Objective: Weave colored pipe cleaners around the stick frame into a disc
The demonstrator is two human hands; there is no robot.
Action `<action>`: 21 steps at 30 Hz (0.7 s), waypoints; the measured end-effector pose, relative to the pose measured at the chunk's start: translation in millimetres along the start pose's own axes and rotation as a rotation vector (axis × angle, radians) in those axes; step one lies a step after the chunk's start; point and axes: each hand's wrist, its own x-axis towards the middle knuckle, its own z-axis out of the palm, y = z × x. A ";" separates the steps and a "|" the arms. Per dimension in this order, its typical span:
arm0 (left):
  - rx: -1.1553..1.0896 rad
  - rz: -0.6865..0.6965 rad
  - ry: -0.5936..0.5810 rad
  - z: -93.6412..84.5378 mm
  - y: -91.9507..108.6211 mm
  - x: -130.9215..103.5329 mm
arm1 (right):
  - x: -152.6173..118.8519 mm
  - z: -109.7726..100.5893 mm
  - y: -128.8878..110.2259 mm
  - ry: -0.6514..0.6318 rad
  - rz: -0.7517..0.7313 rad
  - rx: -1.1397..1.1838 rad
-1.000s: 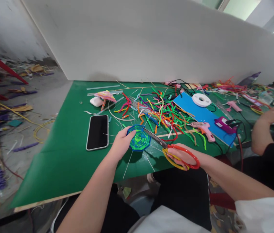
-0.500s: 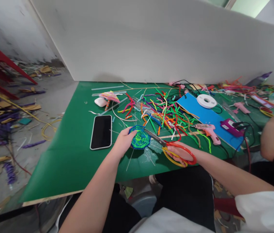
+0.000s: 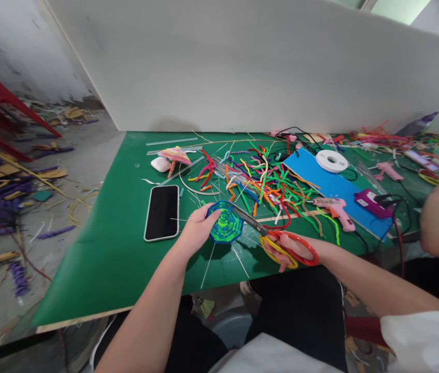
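1. Lower white spokes (image 3: 208, 266) of the blue-and-green disc (image 3: 225, 224) reach closer to the table's (image 3: 114, 274) near edge than half a second ago.
2. Right hand (image 3: 292, 247) grips the scissors (image 3: 260, 228) by their loops; whether the blades are parted, I cannot tell.
3. Left hand (image 3: 198, 226) pinches the disc's left rim above the table; blade tips meet its upper right rim. Apparently a trimming step, calling for a steady disc and careful blade placement.
4. Beyond lie heaped pipe cleaners (image 3: 282, 182).

no words, numbers or brand names could be read. a pale mark showed on the side of the small, purple, boxy plastic device (image 3: 371, 204) with black plugs, but it was too small and blurred to make out.
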 end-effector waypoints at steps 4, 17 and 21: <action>-0.008 -0.009 -0.003 -0.4 0.1 -0.1 | 3.1 1.2 3.1 0.062 0.006 -0.005; -0.003 0.015 0.000 -1.1 -0.2 -2.3 | -3.0 4.6 0.5 0.211 0.137 -0.018; -0.015 0.022 -0.001 -1.2 -0.9 -2.0 | -3.2 7.6 -3.2 0.237 0.094 -0.086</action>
